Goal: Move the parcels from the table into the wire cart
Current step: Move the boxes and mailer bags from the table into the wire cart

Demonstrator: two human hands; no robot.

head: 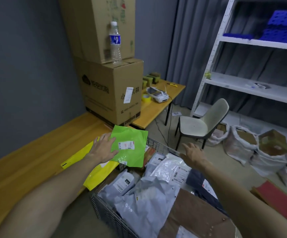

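Note:
My left hand (104, 147) grips the left edge of a flat green parcel (132, 148) with a white label, held over the gap between the wooden table (27, 169) and the wire cart (105, 212). Under it a yellow parcel (94, 177) lies on the table's edge, partly overhanging toward the cart. My right hand (193, 154) hovers over the cart's far rim with fingers spread and nothing in it. Inside the cart are several grey and white mailer bags (139, 200) and a brown cardboard piece (196, 215).
Two stacked cardboard boxes (111, 93) with a water bottle (115, 43) stand at the table's far end. Tape roll (146, 98) and a label printer (158, 95) lie beyond. A chair (201, 124), white shelving (252, 90) and filled sacks (259, 152) stand to the right.

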